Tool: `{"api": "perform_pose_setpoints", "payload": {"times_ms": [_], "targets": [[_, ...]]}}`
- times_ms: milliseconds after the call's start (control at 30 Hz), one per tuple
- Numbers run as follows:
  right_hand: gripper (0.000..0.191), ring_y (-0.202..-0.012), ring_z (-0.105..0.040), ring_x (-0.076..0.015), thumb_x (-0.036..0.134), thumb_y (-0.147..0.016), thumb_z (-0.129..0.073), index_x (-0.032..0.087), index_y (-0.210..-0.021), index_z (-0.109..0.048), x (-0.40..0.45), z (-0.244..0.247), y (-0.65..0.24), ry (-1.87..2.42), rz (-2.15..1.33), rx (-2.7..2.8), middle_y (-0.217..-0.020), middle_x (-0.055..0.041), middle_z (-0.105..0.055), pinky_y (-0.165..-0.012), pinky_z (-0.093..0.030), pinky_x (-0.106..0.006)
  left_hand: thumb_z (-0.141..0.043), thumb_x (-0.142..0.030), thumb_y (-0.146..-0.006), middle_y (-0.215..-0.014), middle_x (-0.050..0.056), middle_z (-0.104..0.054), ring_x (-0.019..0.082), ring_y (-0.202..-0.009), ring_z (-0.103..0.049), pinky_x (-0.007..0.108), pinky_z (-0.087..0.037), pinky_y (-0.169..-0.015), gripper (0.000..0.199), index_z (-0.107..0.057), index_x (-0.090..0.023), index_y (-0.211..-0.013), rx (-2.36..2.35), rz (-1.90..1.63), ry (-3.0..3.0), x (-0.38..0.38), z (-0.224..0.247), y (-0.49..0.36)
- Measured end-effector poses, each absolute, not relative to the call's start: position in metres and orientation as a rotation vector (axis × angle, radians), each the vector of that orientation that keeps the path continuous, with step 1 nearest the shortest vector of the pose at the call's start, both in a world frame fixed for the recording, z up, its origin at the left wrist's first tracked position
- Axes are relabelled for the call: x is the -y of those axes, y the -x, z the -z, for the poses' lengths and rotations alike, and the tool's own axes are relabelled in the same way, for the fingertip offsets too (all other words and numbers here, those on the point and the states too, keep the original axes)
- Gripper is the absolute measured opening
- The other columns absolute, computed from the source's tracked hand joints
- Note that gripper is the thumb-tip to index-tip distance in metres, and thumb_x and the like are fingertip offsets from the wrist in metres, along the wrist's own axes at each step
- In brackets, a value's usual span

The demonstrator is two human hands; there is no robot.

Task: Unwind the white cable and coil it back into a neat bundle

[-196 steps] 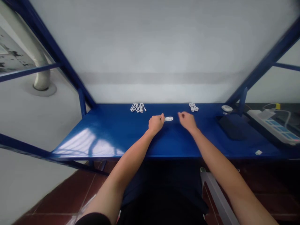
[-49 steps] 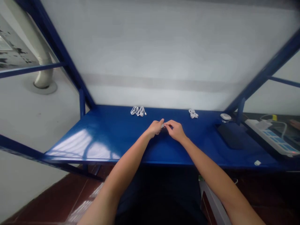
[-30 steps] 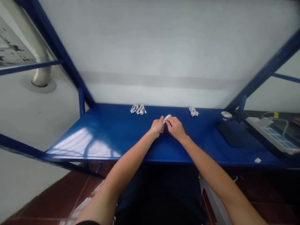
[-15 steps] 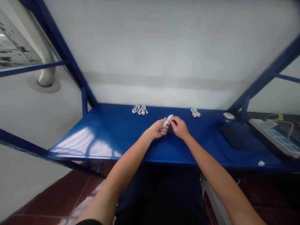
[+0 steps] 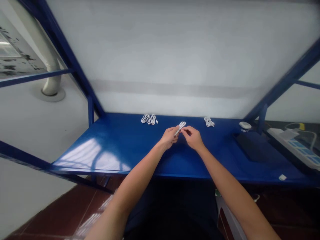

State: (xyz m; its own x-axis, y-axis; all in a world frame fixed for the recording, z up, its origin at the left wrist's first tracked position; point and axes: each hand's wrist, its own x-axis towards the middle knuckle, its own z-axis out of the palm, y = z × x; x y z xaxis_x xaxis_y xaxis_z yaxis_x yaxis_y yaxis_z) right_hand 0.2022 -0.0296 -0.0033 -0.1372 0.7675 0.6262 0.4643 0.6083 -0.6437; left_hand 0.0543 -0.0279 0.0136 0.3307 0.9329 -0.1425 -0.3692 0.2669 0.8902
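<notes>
A coiled white cable [image 5: 182, 125] is held above the blue table [image 5: 120, 140], near its middle. My left hand [image 5: 170, 136] is closed round the lower part of the coil. At the coil's middle, the thumb and fingertips of my right hand [image 5: 192, 136] are pinched together at a dark tie; whether they grip its end is too small to make out. Coiled white cables [image 5: 149, 119] lie at the table's back edge, left of my hands. Another bundled white cable [image 5: 209, 122] lies at the back, to the right.
A round white object [image 5: 245, 125] and a dark flat pad [image 5: 251, 146] are on the right side. A white power strip [image 5: 300, 148] lies further right. Near the front right edge is a small white piece [image 5: 282, 177]. Blue frame bars [image 5: 91, 110] flank the table.
The held coil has turned slightly, and my left hand now covers more of its lower part. My right hand stays beside it, with its fingertips still pinched. The view has shifted a little.
</notes>
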Motion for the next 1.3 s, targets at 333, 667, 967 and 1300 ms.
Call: {"api": "perform_pose_setpoints", "payload": {"times_ms": [333,667,967,1300], "targets": [[0.017,-0.087,-0.063,-0.0225,0.024,-0.09,-0.054,0.023,-0.09,-0.071,0.027,0.009,-0.207,0.967,-0.053,1.903,-0.092,-0.0078,-0.07,-0.075,-0.054,-0.039,-0.057,-0.044,-0.089,-0.049,-0.008,-0.036,0.002,-0.035,-0.028,0.017,-0.015,-0.036,0.035,-0.049,-0.016,-0.069,-0.927,-1.073,-0.944,0.024,-0.006,-0.057],[0.017,-0.078,-0.066,-0.0213,0.024,-0.087,-0.057,0.024,-0.086,-0.074,0.026,0.01,-0.204,0.972,-0.189,1.877,-0.086,-0.0059,-0.074,-0.076,-0.052,-0.038,-0.058,-0.044,-0.088,-0.05,-0.007,-0.039,0.003,-0.036,-0.034,0.016,-0.022,-0.035,0.038,-0.044,-0.018,-0.065,-1.009,-1.055,-1.122,0.023,-0.001,-0.057],[0.022,-0.056,-0.058,-0.0131,0.032,-0.06,-0.078,0.018,-0.073,-0.069,0.024,0.007,-0.196,1.088,-1.15,1.153,-0.065,-0.0015,-0.066,-0.054,-0.047,-0.027,-0.058,-0.039,-0.085,-0.053,-0.006,-0.046,0.005,-0.04,-0.038,0.017,-0.025,-0.037,0.027,-0.052,-0.017,-0.07,-0.965,-1.13,-1.239,0.023,-0.001,-0.056],[0.031,-0.059,-0.054,-0.0131,0.031,-0.068,-0.072,0.02,-0.093,-0.059,0.025,0.009,-0.197,1.153,-1.037,1.243,-0.069,0.001,-0.06,-0.053,-0.047,-0.026,-0.058,-0.041,-0.087,-0.051,-0.005,-0.045,0.004,-0.039,-0.036,0.018,-0.024,-0.038,0.034,-0.051,-0.016,-0.065,-1.029,-1.128,-1.171,0.023,-0.002,-0.058]]}}
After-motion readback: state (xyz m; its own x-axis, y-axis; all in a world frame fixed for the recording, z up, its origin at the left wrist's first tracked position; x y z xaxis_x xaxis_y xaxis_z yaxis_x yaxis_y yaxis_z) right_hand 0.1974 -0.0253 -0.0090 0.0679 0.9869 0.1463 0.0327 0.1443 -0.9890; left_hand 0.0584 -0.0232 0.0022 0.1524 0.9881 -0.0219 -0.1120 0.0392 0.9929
